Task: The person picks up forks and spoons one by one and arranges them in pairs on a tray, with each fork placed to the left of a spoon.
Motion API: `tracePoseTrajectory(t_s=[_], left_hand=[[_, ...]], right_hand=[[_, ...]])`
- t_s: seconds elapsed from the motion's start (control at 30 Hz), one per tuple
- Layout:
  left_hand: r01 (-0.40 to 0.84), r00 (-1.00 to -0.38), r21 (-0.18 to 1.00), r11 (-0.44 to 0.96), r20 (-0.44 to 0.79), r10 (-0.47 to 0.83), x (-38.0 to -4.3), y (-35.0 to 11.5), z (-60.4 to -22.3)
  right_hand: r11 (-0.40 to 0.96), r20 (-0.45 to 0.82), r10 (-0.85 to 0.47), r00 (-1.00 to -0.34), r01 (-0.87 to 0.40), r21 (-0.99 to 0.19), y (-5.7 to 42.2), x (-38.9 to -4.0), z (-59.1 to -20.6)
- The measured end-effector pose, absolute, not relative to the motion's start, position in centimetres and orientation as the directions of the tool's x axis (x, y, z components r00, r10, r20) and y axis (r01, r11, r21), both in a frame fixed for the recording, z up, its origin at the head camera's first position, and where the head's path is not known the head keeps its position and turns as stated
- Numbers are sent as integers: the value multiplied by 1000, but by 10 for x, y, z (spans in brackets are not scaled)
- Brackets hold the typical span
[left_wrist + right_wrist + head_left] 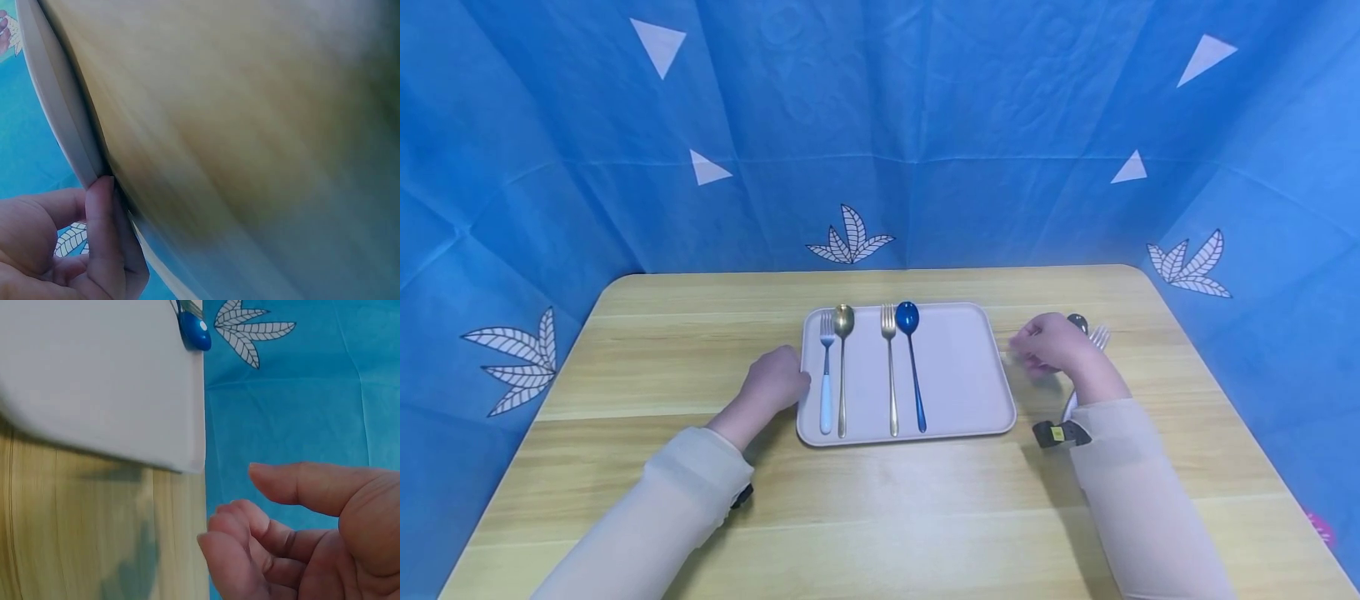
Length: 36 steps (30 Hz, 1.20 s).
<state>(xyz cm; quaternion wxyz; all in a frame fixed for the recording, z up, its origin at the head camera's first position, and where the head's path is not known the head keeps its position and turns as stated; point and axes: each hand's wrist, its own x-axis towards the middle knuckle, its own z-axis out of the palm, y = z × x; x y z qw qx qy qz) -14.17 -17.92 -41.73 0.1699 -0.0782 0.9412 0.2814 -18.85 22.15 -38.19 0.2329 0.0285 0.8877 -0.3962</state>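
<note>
Head view: my left hand [773, 379] grips the tray [966, 367], bearing forks [888, 321] and spoons [907, 317]; my right hand [1051, 342] hovers beside it; the yellow wrist label [1057, 433] is unreadable.

Left wrist: fingers [103, 219] pinch the tray's rim [65, 100], apparently steadying it.

Right wrist: loosely curled, empty fingers [222, 553]; the next grip probably calls for closing them.

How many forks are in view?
3: blue-handled fork and gold fork on the tray; silver fork on the table, partly hidden by the right arm. Others may be hidden there.

Blue cloth backdrop [1000, 108], white triangles [658, 46], leaf prints [852, 237], wood-grain tabletop [887, 517]
</note>
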Motion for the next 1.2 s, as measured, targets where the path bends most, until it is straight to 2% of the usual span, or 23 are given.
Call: tracePoseTrajectory(t_s=[0.3,0.73,1.2], left_hand=[[-234,-931,507,829,-364,-40,-142,-179,-416],[-225,-938,512,829,-343,-43,-142,-180,-418],[-223,-939,511,830,-343,-41,-142,-180,-419]], right_hand=[[731,-427,-71,-902,244,-637,233,-184,-383],[746,-428,-66,-901,241,-621,261,-181,-382],[746,-413,-2,-911,274,-607,279,-175,-385]])
